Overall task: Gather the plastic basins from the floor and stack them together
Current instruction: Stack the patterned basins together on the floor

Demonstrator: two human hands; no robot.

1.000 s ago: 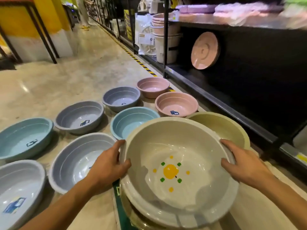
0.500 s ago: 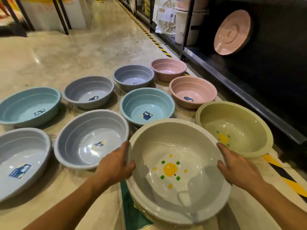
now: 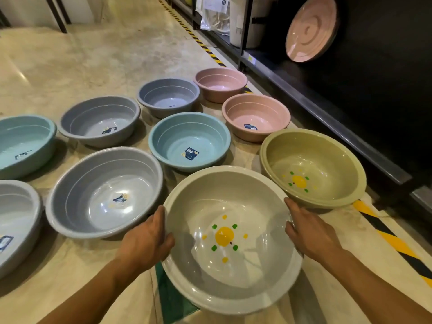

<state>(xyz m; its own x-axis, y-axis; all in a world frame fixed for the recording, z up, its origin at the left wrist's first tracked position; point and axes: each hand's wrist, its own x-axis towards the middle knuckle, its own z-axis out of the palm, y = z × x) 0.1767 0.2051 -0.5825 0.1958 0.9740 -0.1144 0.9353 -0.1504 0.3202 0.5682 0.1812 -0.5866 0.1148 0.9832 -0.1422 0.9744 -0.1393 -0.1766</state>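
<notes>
Gripping the pale grey flower-print basin [image 3: 233, 279] by its rim, the left hand [image 3: 147, 239] clamps the 9 o'clock edge and the right hand [image 3: 311, 232] the 3 o'clock edge, the same hold as a second ago. The basin sits low in the view over a green floor marking [image 3: 170, 298]; whether it rests on the floor [image 3: 117, 54] or hangs above it I cannot tell. A second ago it overlapped the olive flower-print basin [image 3: 327, 146]; now the two are apart, and the olive one stands whole on the floor at 1 o'clock from it, just beyond the right fingertips. A light blue basin [image 3: 189, 136] lies at 11 o'clock and a large grey basin [image 3: 93, 183] at 9 o'clock, both unmoved. Two pink basins [image 3: 256, 113] stand further off at 12 o'clock, beside the dark shelf rack [image 3: 350, 127], where a pink lid [image 3: 312, 29] leans upright
</notes>
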